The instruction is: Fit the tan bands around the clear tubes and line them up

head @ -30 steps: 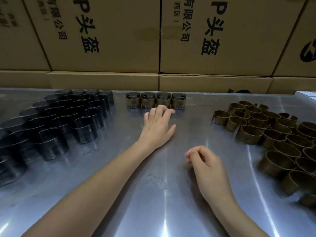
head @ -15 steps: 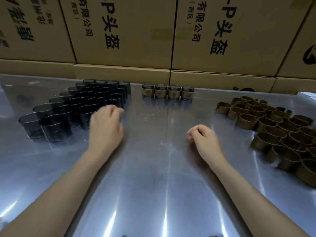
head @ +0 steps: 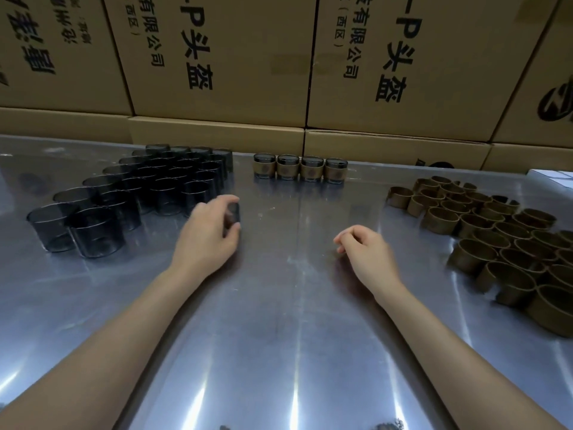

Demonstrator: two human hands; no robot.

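1 clear tube (head: 233, 214) gripped by left hand (head: 207, 234); right hand (head: 366, 248) loosely curled, holding nothing

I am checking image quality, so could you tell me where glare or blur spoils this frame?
Head view: bright streaks of glare cross the metal table near the bottom; the left hand and its tube are motion-blurred; the boxes lean from wide-angle distortion.

Your left hand (head: 207, 234) grips one smoky clear tube (head: 233, 215). The bare clear tubes (head: 136, 187) stand upright, packed at ten o'clock. Open tan bands (head: 496, 231) cluster at two o'clock. Four banded tubes (head: 300, 167) line up touching at twelve.
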